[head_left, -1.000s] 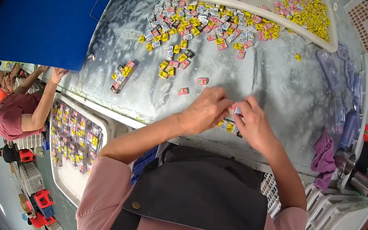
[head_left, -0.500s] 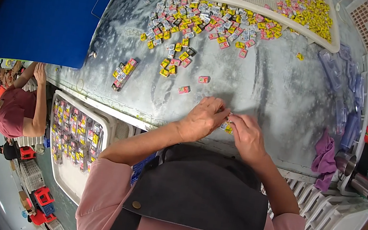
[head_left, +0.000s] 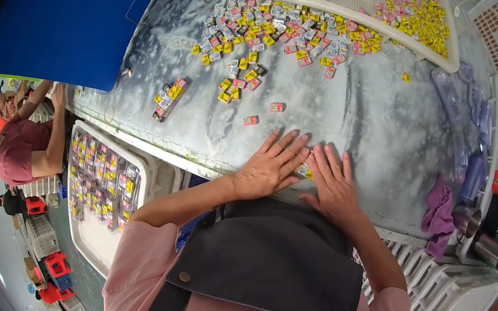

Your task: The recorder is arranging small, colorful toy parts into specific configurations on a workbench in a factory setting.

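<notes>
Near the table's front edge, my left hand [head_left: 268,166] lies with its fingers stretched out and slightly apart. Beside it my right hand [head_left: 333,182] is also spread, its fingers pointing away from me. Between the two hands a small group of tiny boxes [head_left: 305,169] shows a bit of yellow; most of it is hidden by my fingers and thumbs. Both hands touch or nearly touch its sides. Two single pink boxes [head_left: 277,107] lie just beyond my left hand. To the left rests a block of tiny boxes [head_left: 170,100] set side by side.
A heap of tiny yellow, pink, white and black boxes [head_left: 268,29] covers the far table, before a white tray [head_left: 347,12] of more. Clear plastic sleeves [head_left: 465,130] and a purple cloth [head_left: 440,213] lie right. Below left, a white tray [head_left: 94,242] holds filled packs; a co-worker [head_left: 25,148] stands beyond.
My fingers, bent together over the small boxes before, have straightened and spread flat on either side of them. The loose boxes on the table keep their places.
</notes>
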A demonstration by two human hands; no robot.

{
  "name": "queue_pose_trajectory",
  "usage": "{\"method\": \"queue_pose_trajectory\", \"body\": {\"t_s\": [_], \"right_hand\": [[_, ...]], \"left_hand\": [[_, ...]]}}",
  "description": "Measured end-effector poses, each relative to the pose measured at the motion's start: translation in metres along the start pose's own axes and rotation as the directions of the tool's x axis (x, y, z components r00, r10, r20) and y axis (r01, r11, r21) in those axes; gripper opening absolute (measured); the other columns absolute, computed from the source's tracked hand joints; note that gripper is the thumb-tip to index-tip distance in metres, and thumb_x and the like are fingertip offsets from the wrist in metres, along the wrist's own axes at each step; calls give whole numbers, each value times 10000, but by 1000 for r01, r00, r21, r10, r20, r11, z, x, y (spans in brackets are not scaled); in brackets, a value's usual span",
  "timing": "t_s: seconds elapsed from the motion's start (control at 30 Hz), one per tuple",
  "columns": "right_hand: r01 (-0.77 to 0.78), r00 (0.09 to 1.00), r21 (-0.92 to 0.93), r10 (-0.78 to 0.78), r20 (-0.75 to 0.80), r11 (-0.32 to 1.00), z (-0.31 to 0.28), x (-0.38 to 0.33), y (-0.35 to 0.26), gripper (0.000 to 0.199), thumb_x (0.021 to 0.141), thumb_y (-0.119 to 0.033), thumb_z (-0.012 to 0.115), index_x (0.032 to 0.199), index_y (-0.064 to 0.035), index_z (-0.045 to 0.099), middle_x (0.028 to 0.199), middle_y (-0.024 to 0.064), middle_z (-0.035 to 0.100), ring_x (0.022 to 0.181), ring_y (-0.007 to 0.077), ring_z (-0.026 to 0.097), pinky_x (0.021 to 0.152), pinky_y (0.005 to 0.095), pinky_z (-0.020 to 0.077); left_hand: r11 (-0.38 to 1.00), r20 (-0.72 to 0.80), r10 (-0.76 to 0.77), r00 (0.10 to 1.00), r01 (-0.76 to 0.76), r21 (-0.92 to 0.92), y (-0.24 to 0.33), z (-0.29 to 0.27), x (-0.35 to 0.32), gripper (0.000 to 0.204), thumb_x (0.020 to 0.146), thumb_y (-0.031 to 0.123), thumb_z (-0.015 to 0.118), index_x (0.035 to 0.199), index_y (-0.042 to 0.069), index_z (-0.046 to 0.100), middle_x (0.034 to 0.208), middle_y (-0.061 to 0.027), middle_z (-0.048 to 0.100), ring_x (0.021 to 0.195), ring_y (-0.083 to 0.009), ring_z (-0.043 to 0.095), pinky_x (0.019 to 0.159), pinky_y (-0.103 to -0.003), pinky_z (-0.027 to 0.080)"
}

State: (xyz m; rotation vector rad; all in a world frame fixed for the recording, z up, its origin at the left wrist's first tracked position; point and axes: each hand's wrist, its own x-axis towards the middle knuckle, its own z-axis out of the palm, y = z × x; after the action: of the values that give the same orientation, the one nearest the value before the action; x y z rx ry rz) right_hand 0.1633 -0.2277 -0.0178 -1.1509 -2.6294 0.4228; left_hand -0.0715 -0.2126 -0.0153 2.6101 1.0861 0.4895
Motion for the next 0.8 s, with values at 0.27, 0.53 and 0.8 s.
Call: {"method": "queue_pose_trajectory", "body": {"t_s": [0.27, 0.53, 0.8], "right_hand": [[-521, 775, 563, 632, -2, 642, -22, -32, -1, 323, 974, -187, 625, 1189, 54, 607, 1006, 160, 705, 817, 226, 683, 707, 358, 553], [-682, 599, 732, 576, 556, 2, -15, -13, -39, 295, 1010, -224, 586, 1141, 39, 603, 851, 152, 707, 589, 196, 684, 504, 297, 527], [-574, 740, 767, 583, 336, 287, -3, 18, -94, 150, 1023, -147, 537, 998, -3, 572, 752, 100, 679, 500, 140, 613, 456, 264, 488]], "left_hand": [[683, -40, -638, 769, 542, -490, -10, -28, -37, 258, 939, 97, 669, 1156, -41, 642, 1045, -177, 675, 693, -167, 635, 624, -292, 508], [583, 18, -704, 710, 593, -555, -14, -28, -53, 186, 909, 108, 681, 1013, -46, 692, 740, -137, 693, 633, -152, 643, 595, -312, 516], [250, 197, -806, 558, 622, -742, -9, -72, -126, 176, 876, 129, 653, 887, -45, 679, 717, -158, 678, 601, -217, 673, 558, -352, 533]]}}
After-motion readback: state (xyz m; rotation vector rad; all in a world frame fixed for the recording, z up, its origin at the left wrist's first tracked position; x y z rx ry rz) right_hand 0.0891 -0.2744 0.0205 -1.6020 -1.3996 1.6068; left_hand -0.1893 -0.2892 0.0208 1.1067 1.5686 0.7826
